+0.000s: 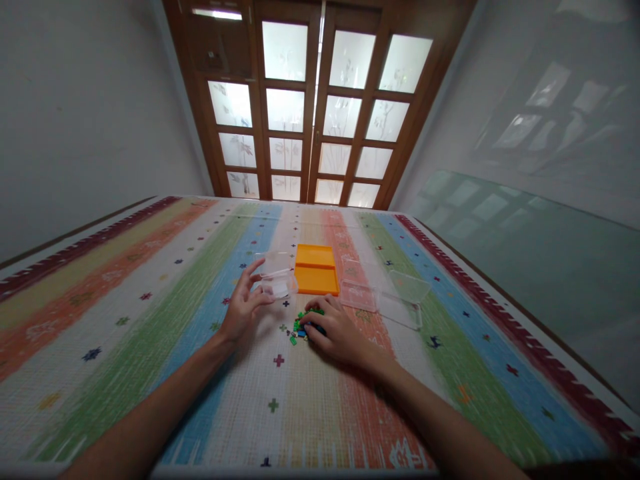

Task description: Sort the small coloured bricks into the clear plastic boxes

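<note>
My left hand (243, 305) rests on the striped mat with its fingers spread, the fingertips touching a small clear plastic box (276, 275). My right hand (334, 332) lies curled over a little pile of small green and blue building bricks (299, 329), fingers bent down onto them; whether it grips any is hidden. An orange tray (315, 269) sits just beyond both hands.
An open clear plastic case with its lid (393, 296) lies right of the orange tray. The colourful striped mat (150, 313) covers the floor. Wooden doors with frosted glass panes (310, 113) stand at the far end, walls on both sides.
</note>
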The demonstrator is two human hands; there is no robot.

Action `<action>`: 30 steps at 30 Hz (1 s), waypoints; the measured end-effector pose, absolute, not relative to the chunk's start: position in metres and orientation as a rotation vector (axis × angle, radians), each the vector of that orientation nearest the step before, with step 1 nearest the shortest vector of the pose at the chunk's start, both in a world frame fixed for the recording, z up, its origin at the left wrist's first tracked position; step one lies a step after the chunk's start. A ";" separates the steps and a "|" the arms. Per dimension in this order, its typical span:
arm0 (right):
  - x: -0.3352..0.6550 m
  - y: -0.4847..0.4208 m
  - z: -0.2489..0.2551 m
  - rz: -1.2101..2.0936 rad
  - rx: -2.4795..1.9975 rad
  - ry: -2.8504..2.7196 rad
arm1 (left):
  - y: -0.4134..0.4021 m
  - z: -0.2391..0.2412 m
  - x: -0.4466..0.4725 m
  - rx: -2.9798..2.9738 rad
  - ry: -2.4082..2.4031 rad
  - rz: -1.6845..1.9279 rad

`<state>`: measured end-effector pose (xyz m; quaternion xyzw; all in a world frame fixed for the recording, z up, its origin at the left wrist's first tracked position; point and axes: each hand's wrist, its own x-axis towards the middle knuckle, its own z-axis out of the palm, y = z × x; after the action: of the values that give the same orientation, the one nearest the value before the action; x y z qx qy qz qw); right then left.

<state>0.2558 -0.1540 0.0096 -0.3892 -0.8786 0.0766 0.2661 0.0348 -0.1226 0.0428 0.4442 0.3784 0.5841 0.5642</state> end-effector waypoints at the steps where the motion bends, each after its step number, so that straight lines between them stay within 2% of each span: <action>1: 0.255 -0.153 0.009 0.204 -1.045 -2.374 | -0.123 0.043 0.035 1.045 0.891 1.373; 30: 0.247 -0.147 0.007 0.164 -1.058 -2.389 | -0.124 0.037 0.037 1.132 0.880 1.275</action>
<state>0.2475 -0.1466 0.0071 -0.3904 -0.8815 0.0604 0.2587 0.0369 -0.1238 0.0367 0.4830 0.3758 0.5440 0.5741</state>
